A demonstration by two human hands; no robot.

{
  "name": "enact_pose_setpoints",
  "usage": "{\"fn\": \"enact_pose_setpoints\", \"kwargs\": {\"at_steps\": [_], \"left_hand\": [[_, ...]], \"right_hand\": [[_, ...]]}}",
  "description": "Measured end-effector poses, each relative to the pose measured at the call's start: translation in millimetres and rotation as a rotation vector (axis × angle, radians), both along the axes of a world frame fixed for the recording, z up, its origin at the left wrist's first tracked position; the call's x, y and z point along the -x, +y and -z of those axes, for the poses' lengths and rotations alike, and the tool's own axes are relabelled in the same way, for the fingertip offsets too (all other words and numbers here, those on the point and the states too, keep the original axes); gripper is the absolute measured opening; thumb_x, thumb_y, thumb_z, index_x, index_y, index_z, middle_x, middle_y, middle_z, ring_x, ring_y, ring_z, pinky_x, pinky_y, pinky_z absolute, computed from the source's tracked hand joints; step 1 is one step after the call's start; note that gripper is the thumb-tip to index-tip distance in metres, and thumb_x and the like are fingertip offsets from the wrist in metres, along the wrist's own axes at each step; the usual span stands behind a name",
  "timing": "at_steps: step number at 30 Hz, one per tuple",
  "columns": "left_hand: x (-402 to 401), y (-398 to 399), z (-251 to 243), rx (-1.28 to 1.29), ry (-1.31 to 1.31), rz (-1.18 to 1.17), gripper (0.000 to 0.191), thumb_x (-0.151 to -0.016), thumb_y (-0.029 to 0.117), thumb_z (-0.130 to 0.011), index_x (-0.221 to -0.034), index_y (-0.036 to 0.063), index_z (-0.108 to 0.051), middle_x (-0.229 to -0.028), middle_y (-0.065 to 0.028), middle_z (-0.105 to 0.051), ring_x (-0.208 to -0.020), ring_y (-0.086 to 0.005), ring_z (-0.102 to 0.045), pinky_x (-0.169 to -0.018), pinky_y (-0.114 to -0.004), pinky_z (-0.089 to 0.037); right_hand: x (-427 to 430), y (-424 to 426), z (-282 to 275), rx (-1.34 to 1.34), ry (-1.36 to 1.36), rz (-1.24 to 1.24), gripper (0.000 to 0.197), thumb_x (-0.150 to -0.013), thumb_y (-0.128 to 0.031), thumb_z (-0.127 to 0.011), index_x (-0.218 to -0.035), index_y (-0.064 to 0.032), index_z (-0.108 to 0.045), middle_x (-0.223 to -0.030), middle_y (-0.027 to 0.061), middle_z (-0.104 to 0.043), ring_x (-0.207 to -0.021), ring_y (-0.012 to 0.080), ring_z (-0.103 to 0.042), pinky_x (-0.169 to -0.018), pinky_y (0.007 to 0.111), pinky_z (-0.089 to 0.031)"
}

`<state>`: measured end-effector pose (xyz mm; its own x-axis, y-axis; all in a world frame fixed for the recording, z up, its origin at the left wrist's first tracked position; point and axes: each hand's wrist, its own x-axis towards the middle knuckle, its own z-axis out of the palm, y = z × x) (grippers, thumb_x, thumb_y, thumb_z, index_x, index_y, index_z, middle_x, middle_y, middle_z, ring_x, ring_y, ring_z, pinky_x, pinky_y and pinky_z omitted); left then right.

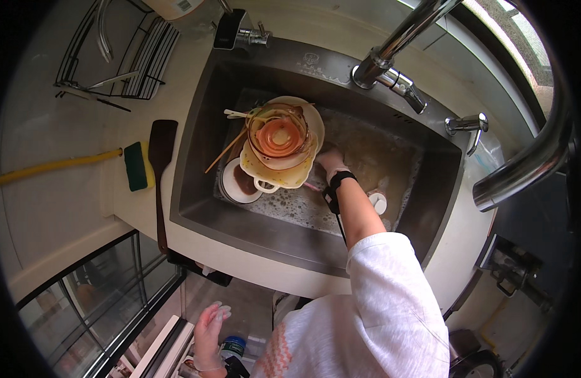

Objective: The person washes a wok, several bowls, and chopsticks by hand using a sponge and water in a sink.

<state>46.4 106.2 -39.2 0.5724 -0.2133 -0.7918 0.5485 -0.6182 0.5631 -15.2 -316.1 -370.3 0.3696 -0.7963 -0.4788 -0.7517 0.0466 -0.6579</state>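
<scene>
My right hand, in a clear glove with a black strap at the wrist, reaches into cloudy, foamy water in the sink. Its fingers are hidden beside a stack of dishes, so any grip cannot be seen. That stack has an amber glass bowl on top, a scalloped dish with a handle below and a large pale plate behind. A round white dish with brown residue sits to their left. My left hand, also gloved, hangs below the counter's front edge, empty with fingers loosely bent.
Chopsticks stick out left of the stack. A white object floats or rests at the sink's right. A dark spatula and a green-yellow sponge lie on the left counter, near a wire rack. A chrome faucet rises behind.
</scene>
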Motion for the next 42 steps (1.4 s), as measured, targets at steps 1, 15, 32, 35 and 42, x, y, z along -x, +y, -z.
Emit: {"fn": "enact_pose_setpoints", "kwargs": {"at_steps": [1, 15, 32, 35, 42], "left_hand": [[-1, -3, 0, 0.0, 0.01, 0.011, 0.031, -0.089, 0.006, -0.05, -0.116, -0.0077, -0.047, -0.104, -0.0168, -0.059, -0.095, -0.0202, -0.058, -0.088, -0.029, -0.045], [-9, -13, 4, 0.057, -0.007, 0.068, 0.031, -0.088, 0.007, -0.052, -0.116, -0.0062, -0.048, -0.103, -0.0149, -0.06, -0.095, -0.0194, -0.058, -0.088, -0.028, -0.044], [18, -3, -13, 0.06, -0.006, 0.065, 0.034, -0.087, 0.007, -0.052, -0.118, -0.006, -0.046, -0.104, -0.0166, -0.06, -0.096, -0.0205, -0.058, -0.089, -0.03, -0.043], [29, 22, -14, -0.035, -0.027, 0.053, 0.034, -0.087, 0.006, -0.051, -0.118, -0.0058, -0.046, -0.104, -0.0164, -0.06, -0.096, -0.0205, -0.058, -0.089, -0.029, -0.043], [32, 30, -5, -0.002, -0.02, 0.001, 0.033, -0.087, 0.004, -0.05, -0.118, -0.0057, -0.046, -0.105, -0.017, -0.059, -0.096, -0.0212, -0.058, -0.089, -0.03, -0.044]], "right_hand": [[0, -1, -8, -0.218, -0.111, 0.038, 0.043, -0.062, -0.024, -0.073, -0.095, 0.0005, -0.063, -0.085, 0.0157, -0.065, -0.077, 0.0234, -0.061, -0.069, 0.031, -0.047], [118, -16, -111, -0.061, 0.189, -0.48, 0.012, -0.068, -0.011, -0.066, -0.079, -0.0058, -0.063, -0.066, 0.0086, -0.061, -0.066, 0.016, -0.061, -0.063, 0.028, -0.049], [12, 5, -39, 0.038, 0.384, -0.528, 0.052, -0.065, -0.016, -0.064, -0.116, -0.0087, -0.054, -0.121, 0.0179, -0.05, -0.111, 0.0308, -0.049, -0.091, 0.037, -0.042], [-16, -4, -58, -0.365, 0.591, -0.831, 0.042, -0.068, -0.019, -0.06, -0.108, -0.0074, -0.061, -0.12, 0.0169, -0.053, -0.11, 0.0288, -0.052, -0.09, 0.036, -0.043], [-5, -16, -18, -0.145, 0.535, -0.96, 0.035, -0.069, -0.022, -0.059, -0.101, -0.0096, -0.065, -0.105, 0.0156, -0.062, -0.099, 0.0306, -0.058, -0.086, 0.035, -0.046]]}}
